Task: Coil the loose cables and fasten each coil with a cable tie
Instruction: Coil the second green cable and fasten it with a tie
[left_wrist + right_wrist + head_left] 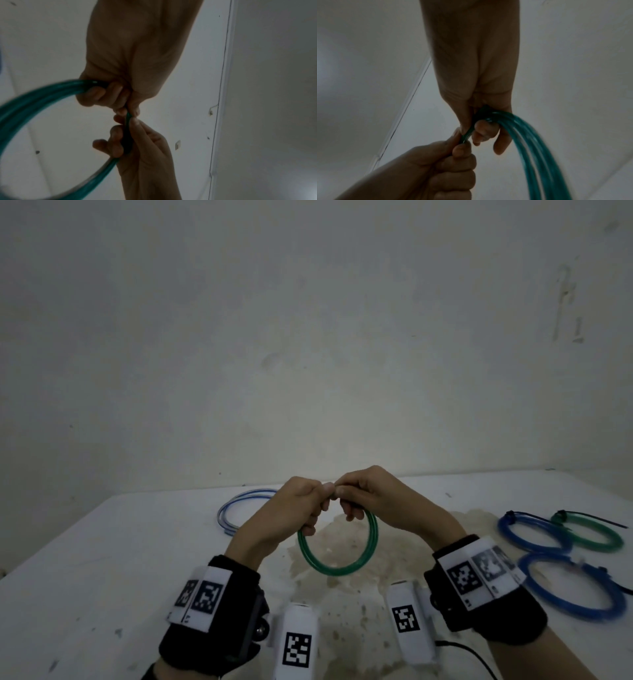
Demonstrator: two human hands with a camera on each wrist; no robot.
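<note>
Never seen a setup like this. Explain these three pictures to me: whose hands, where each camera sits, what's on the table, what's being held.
No machine here: a person works bare-handed, with cameras strapped to the head and both wrists. The head view looks down on the white table; each wrist view looks along its own hand. The left hand and right hand grip the top of a green cable coil held above the table. Three tied coils lie at right, and a pale blue cable lies loose at left.

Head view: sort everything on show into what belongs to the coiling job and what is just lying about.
Job:
- green coil, gripped by left hand and right hand
- loose pale blue cable
- three tied coils: blue, green, blue

Lying about:
- black cord at the table edge
</note>
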